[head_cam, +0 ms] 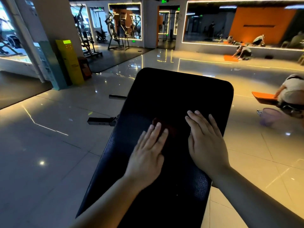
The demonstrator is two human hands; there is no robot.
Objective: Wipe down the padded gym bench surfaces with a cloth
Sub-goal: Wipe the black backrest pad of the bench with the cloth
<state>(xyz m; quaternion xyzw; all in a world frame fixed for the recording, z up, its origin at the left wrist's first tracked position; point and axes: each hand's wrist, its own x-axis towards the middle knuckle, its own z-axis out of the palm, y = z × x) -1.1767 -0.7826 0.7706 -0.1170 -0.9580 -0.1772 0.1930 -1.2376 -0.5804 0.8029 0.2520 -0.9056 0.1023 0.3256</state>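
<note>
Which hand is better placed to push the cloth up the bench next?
Left, likely. The left hand lies flat with fingers on the cloth; the right hand rests on bare bench beside it.

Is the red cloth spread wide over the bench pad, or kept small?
Kept small. Only a dark red patch of cloth shows under the fingers of the left hand on the bench pad. Folded or bunched: cannot tell.
</note>
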